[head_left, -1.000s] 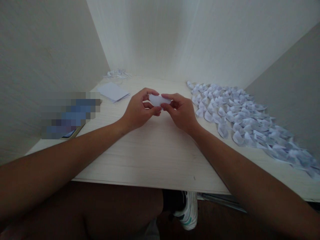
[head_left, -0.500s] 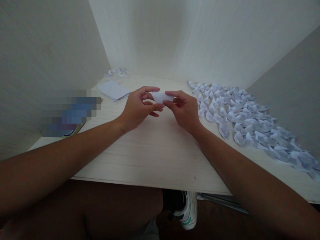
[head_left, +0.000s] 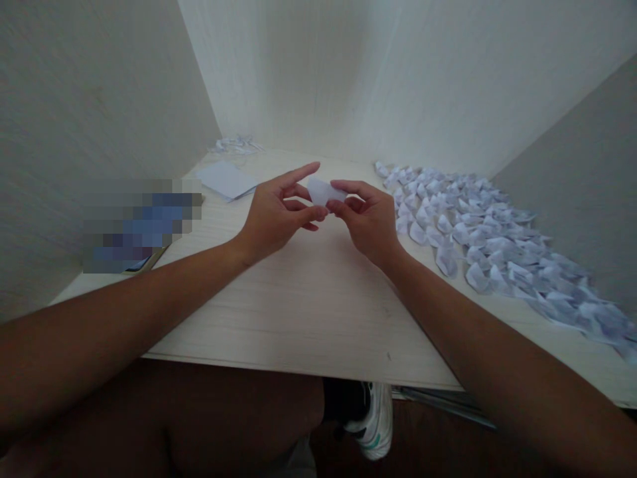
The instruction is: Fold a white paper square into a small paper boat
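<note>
"Where did you have the paper?"

"On my remote feed, the small white paper piece (head_left: 320,192) was near the middle of the frame, held up over the table (head_left: 298,312) between both hands."

"How was the grip?"

"The right hand (head_left: 372,211) had it pinched, thumb low and index finger along the top, presumably to steady it. The left hand (head_left: 273,216) was half spread, index finger raised off, thumb by the lower edge; I couldn't tell whether it gripped the paper."

"And around them?"

"Many folded paper pieces (head_left: 462,219) lay crowded at the right, probably kept aside from the handwork. White sheets (head_left: 225,179) sat upper left, I'd guess for easy reach, with thin strips (head_left: 236,145) behind them."
</note>
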Tool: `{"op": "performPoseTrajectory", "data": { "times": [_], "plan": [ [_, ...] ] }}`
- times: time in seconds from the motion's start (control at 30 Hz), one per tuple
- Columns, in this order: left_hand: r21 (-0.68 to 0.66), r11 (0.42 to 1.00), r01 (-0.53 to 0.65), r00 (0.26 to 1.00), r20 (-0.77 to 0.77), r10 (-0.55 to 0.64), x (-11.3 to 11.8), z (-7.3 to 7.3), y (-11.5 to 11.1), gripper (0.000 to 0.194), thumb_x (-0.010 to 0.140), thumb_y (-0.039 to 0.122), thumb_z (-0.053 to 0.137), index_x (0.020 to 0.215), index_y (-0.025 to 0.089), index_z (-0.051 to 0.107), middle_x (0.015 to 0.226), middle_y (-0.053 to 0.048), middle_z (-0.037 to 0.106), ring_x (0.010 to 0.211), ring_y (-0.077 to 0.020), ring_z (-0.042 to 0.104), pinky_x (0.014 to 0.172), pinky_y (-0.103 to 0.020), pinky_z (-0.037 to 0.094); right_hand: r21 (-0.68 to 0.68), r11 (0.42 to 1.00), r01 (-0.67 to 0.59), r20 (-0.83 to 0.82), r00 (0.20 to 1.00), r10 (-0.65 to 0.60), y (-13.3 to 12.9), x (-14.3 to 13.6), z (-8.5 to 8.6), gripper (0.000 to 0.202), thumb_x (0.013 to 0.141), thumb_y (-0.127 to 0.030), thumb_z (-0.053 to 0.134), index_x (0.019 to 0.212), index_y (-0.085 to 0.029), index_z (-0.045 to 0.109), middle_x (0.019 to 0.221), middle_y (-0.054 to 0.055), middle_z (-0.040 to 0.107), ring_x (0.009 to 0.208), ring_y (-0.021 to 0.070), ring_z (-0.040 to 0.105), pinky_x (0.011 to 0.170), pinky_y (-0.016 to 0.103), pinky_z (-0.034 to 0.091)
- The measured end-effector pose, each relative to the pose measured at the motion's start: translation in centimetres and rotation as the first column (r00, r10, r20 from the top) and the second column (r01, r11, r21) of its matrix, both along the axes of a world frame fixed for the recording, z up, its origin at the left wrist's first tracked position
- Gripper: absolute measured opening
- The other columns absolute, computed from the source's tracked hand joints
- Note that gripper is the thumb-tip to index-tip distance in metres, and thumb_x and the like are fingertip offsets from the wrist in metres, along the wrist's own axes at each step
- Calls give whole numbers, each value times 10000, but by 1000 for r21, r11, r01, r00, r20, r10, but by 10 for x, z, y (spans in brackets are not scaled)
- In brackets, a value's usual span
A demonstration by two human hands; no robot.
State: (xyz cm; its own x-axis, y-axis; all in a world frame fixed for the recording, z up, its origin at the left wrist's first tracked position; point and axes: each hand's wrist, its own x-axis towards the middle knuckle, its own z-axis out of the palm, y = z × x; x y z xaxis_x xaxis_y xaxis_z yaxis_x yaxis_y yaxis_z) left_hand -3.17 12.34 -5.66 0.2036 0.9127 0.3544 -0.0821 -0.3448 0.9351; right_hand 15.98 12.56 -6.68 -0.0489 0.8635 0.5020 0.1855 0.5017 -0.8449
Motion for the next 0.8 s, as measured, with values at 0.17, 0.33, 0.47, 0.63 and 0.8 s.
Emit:
{"op": "performPoseTrajectory", "data": {
  "times": [0.17, 0.33, 0.47, 0.63, 0.8],
  "plan": [
    [20, 1000, -14, 1000, 4, 14, 1, 2, -2, 679, 694, 261, 947, 1329, 178, 723, 880, -13, 745, 754, -209, 804, 648, -294, 698, 4, 999, -38, -11, 999, 38, 1, 1, 0, 405, 821, -472, 876, 1138, -231, 795, 791, -8, 731, 646, 137, 645, 614, 292, 551],
    [11, 1000, -2, 1000, 7, 2, 1, 4, -4, 567, 689, 281, 960, 1198, 174, 731, 857, -9, 761, 741, -209, 808, 652, -294, 700, 16, 999, -30, 2, 1000, 30, 2, 2, -3, 367, 843, -434, 862, 1144, -234, 796, 805, -6, 727, 627, 128, 621, 611, 295, 561],
    [12, 1000, 29, 1000, 11, -29, 0, 2, -1, 540, 667, 289, 974, 1118, 183, 695, 790, 19, 746, 701, -201, 801, 668, -305, 703, 49, 999, -19, 32, 999, 17, 2, 2, -3, 395, 840, -499, 859, 1129, -235, 801, 937, 29, 766, 719, 145, 674, 661, 303, 603],
    [0, 999, 55, 999, 0, -55, -1, 0, 1, 548, 673, 309, 972, 1102, 196, 650, 773, 29, 740, 720, -211, 806, 707, -338, 713, 141, 990, -14, 84, 996, 3, 1, 2, -3, 388, 869, -564, 827, 1100, -254, 799, 1155, 70, 758, 946, 196, 727, 756, 325, 646],
    [-14, 998, 60, 998, -12, -60, -1, 0, 1, 562, 651, 311, 983, 1077, 195, 635, 731, 34, 730, 691, -218, 800, 693, -358, 712, 172, 984, -50, 189, 982, 17, -1, 5, 0, 394, 934, -496, 781, 1263, -281, 749, 1243, 87, 739, 1073, 233, 720, 776, 332, 654]
  ]
}}
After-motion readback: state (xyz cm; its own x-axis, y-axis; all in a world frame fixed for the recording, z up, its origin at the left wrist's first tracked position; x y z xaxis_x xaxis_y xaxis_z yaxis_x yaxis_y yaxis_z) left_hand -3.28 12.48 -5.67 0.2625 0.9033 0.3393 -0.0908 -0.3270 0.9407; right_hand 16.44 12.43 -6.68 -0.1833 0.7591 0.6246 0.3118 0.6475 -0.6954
